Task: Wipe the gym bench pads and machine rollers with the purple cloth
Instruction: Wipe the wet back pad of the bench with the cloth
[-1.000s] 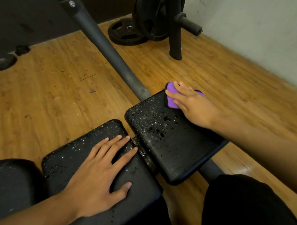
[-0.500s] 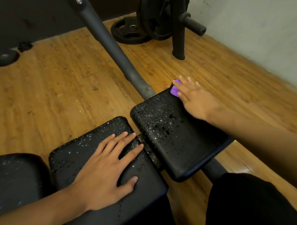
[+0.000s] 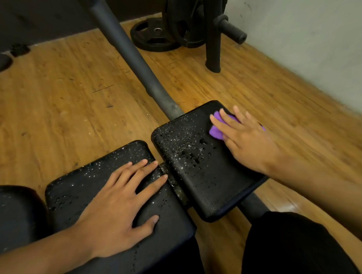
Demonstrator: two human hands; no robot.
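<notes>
a: the right grip [image 3: 248, 140] is pressing down flat, fingers straight; the left grip [image 3: 117, 206] is resting spread and released.
b: on what?
a: left is lying on the near pad [image 3: 75, 191], right on the droplet-covered far pad [image 3: 208, 187]. the purple cloth [image 3: 215, 132] is sitting under the right fingers near its far corner.

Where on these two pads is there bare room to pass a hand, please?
Free: right pad, wet near half below the right hand; left pad, far strip beyond the left hand. Crowded: right pad's far corner, under the purple cloth.
</notes>
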